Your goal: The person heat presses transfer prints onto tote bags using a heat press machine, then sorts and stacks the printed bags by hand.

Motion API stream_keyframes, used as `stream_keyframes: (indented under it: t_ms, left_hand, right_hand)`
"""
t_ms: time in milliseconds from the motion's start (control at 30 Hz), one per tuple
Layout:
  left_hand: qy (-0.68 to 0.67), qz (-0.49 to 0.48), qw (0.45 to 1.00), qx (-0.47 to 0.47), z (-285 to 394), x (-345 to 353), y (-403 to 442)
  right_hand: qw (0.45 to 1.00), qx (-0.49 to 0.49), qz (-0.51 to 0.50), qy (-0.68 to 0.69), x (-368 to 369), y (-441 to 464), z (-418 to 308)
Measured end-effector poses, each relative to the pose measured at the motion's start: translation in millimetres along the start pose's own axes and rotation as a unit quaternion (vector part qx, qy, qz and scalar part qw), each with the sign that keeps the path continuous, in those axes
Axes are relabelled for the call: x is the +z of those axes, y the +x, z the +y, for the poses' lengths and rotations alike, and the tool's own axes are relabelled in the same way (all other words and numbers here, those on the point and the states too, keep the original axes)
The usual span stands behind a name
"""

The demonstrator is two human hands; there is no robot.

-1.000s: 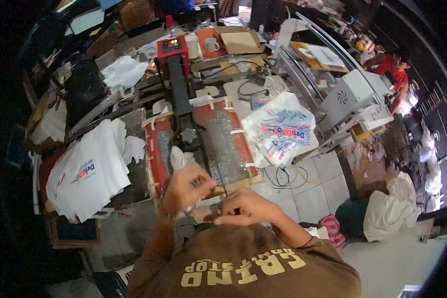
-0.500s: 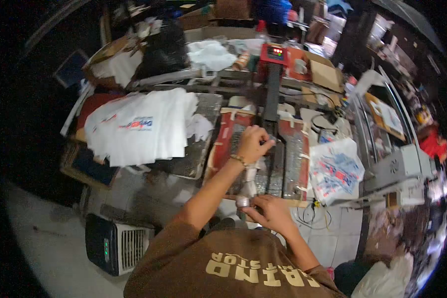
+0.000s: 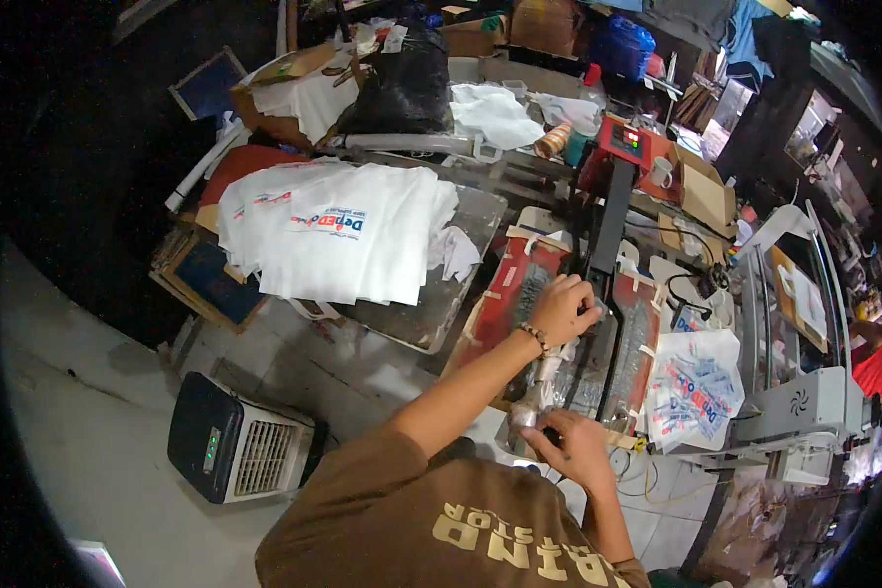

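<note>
My left hand (image 3: 563,310), with a bracelet at the wrist, is over the red-edged board (image 3: 496,304) beside the black press arm (image 3: 612,216). Its fingers are curled together; what they pinch is too small to tell. Lower down, near the board's front edge, my right hand (image 3: 576,447) has its thumb and fingers round a small pale, shiny roll (image 3: 524,416). A crumpled whitish strip (image 3: 551,367) lies between the two hands. Printed white bags (image 3: 363,235) are stacked to the left, and more printed sheets (image 3: 694,387) lie to the right.
A red control box (image 3: 625,140) is behind the press arm. On the floor at the left stands an air cooler (image 3: 240,441). A grey machine (image 3: 804,402) is at the right, near a person in red (image 3: 874,363). An open carton (image 3: 706,191) stands at the back.
The view has swung left, so the table things appear further right and the air cooler shows. My hands, close together at first, are now further apart, my left hand forward over the board.
</note>
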State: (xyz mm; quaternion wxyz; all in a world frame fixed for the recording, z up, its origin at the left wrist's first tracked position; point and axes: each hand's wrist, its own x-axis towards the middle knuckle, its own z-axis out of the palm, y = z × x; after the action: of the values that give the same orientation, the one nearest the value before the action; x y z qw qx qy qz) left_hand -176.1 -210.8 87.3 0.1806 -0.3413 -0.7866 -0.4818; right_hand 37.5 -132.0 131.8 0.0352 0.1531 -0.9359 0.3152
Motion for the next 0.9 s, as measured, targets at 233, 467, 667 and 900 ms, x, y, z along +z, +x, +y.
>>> stream_keyframes:
  t_ms: [233, 467, 667, 900]
  left_hand:
    - [0.015, 0.005, 1.0, 0.009, -0.7, 0.3, 1.2]
    - [0.027, 0.003, 1.0, 0.004, -2.9, 0.9, -0.4]
    - [0.02, -0.019, 1.0, -0.014, -3.4, 1.0, -1.1]
    - [0.012, -0.001, 1.0, -0.008, -5.4, 4.1, -1.7]
  right_hand:
    - [0.999, 0.015, -0.019, 0.024, -5.9, 1.7, -7.6]
    - [0.999, 0.016, -0.02, 0.027, -3.3, 2.2, -5.4]
    - [1.0, 0.018, -0.023, 0.008, -1.8, 1.5, -1.7]
    - [0.999, 0.034, -0.029, 0.016, 1.4, -0.4, 1.2]
